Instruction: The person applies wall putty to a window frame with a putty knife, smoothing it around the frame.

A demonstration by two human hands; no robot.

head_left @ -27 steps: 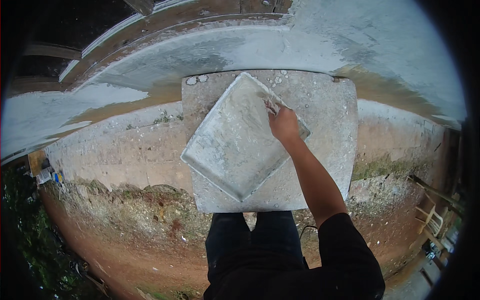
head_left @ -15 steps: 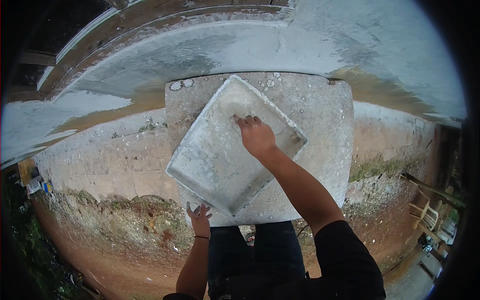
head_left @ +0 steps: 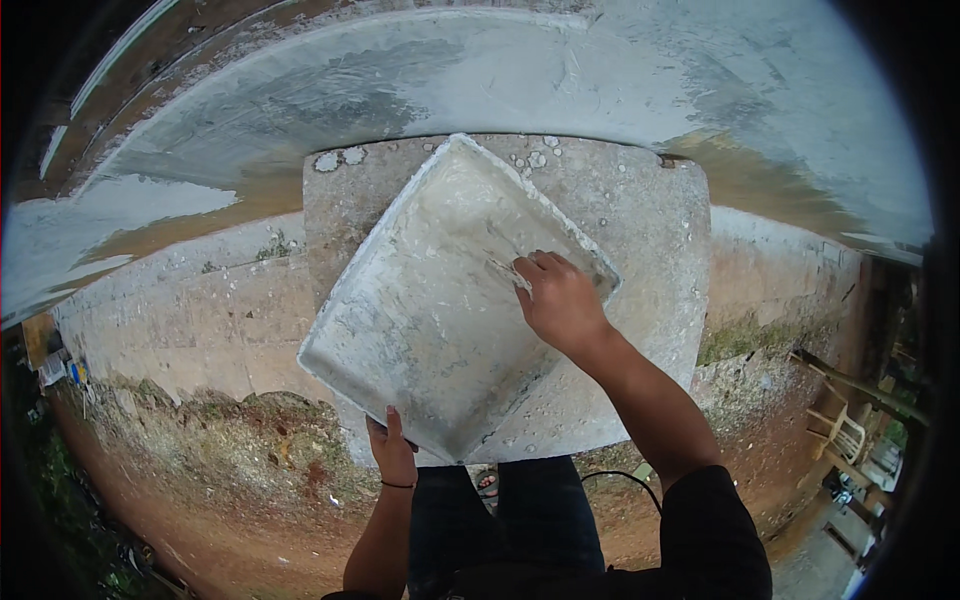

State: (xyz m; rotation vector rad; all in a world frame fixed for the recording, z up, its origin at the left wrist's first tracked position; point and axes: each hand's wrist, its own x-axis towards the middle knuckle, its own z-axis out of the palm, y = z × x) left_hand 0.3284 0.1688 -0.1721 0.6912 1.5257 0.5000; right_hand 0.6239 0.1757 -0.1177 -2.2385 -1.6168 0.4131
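Pretty clearly outdoors, right up against a building. There's a patchy grey-white wall, bare reddish dirt, greenery left, wooden chair right.

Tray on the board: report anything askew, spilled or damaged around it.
The tray sits askew, its sides slanting across the board rather than lining up with its edges. White blotches, possibly old splashes, mark the board's far left corner; a dark spot near its far right looks chipped.
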